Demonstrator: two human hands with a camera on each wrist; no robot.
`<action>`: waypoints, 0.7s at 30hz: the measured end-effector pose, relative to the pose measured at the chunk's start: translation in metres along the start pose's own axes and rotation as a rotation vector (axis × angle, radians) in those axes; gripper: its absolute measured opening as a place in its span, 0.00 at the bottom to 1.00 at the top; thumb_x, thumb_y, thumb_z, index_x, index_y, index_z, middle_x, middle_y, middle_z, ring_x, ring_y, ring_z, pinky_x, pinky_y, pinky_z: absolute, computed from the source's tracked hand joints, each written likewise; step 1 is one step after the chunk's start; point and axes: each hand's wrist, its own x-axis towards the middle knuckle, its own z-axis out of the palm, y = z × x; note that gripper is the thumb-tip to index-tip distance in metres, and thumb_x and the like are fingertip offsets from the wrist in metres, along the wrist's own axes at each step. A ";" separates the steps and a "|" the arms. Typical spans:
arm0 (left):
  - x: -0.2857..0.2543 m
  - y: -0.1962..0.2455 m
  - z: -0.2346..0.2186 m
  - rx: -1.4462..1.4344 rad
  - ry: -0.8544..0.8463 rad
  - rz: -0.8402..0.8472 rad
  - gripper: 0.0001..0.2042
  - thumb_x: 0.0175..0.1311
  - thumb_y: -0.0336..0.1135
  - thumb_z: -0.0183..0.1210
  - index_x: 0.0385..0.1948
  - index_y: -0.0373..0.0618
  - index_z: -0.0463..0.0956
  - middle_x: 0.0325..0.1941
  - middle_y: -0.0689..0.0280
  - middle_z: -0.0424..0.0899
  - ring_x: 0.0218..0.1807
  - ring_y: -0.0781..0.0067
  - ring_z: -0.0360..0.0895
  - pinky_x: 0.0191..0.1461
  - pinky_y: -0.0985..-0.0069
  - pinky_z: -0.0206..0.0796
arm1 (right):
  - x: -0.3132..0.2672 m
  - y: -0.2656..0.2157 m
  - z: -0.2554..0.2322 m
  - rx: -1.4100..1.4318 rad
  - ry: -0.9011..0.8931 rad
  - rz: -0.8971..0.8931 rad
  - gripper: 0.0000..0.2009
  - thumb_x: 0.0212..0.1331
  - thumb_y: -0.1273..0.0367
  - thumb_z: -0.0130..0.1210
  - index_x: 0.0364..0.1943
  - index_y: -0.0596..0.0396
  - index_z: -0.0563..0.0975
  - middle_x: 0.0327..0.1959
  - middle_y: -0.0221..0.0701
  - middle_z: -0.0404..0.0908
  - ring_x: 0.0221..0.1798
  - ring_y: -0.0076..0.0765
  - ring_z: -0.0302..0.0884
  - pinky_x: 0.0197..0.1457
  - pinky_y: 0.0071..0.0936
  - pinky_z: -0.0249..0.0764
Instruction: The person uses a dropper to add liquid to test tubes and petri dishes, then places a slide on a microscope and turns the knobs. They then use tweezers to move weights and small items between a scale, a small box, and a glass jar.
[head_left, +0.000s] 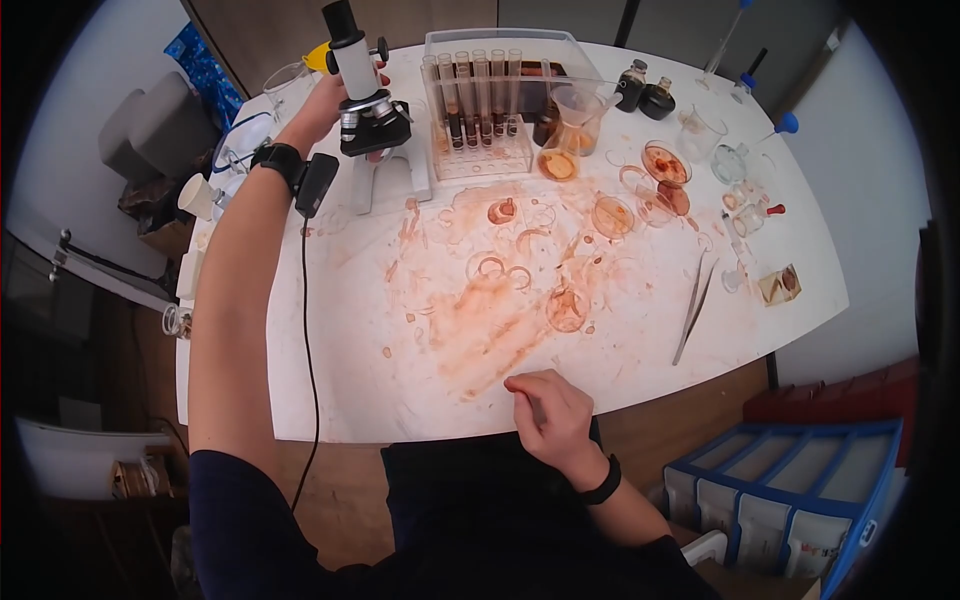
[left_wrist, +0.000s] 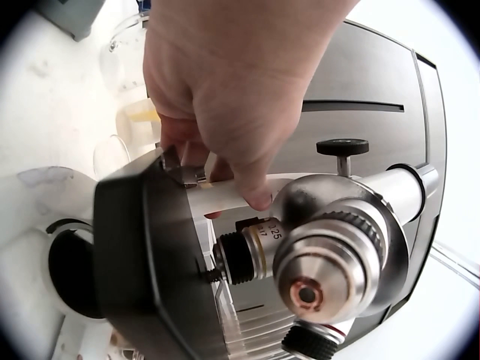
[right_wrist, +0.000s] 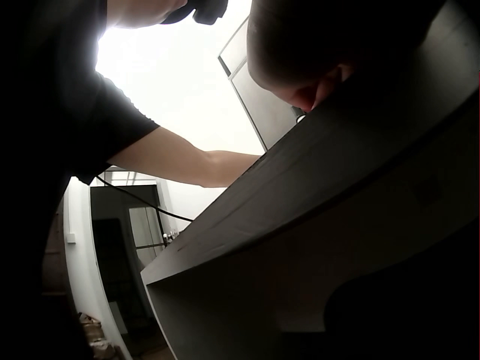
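Note:
A white and black microscope (head_left: 360, 75) stands at the back left of the table. My left hand (head_left: 318, 108) grips its arm from the left side; in the left wrist view the fingers of the left hand (left_wrist: 225, 97) go round the white arm (left_wrist: 225, 196), beside the objective lens (left_wrist: 326, 262) and the black stage (left_wrist: 142, 255). My right hand (head_left: 556, 415) rests at the table's front edge with its fingers curled and nothing visible in them. In the right wrist view the right hand (right_wrist: 300, 67) is dark, above the table edge.
Right of the microscope stand a rack of test tubes (head_left: 480, 150) and a flask (head_left: 562, 150). Reddish stains cover the table (head_left: 340, 380). Tweezers (head_left: 692, 310), petri dishes (head_left: 612, 215) and dark bottles (head_left: 657, 99) are on the right side. A cable (head_left: 310, 370) hangs from the left wrist.

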 end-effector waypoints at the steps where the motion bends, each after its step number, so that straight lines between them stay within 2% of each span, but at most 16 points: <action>1: 0.000 -0.001 -0.001 -0.005 -0.004 0.006 0.19 0.75 0.39 0.49 0.61 0.39 0.70 0.54 0.58 0.82 0.55 0.64 0.82 0.61 0.69 0.75 | 0.001 -0.001 0.000 -0.002 -0.003 0.000 0.11 0.49 0.81 0.60 0.38 0.58 0.81 0.33 0.35 0.84 0.28 0.37 0.82 0.30 0.27 0.75; 17: 0.017 -0.004 -0.002 0.028 0.025 -0.011 0.19 0.76 0.40 0.48 0.62 0.40 0.69 0.57 0.56 0.81 0.58 0.63 0.80 0.62 0.66 0.75 | 0.001 -0.002 0.000 -0.011 -0.007 0.012 0.11 0.50 0.81 0.60 0.39 0.57 0.81 0.32 0.34 0.84 0.27 0.37 0.81 0.29 0.27 0.75; 21: 0.020 -0.007 -0.003 -0.077 0.015 -0.022 0.19 0.76 0.42 0.47 0.62 0.41 0.69 0.57 0.56 0.80 0.59 0.63 0.80 0.62 0.67 0.75 | 0.002 -0.003 -0.001 -0.030 -0.011 0.009 0.11 0.50 0.81 0.60 0.39 0.58 0.81 0.32 0.34 0.83 0.27 0.37 0.81 0.29 0.27 0.74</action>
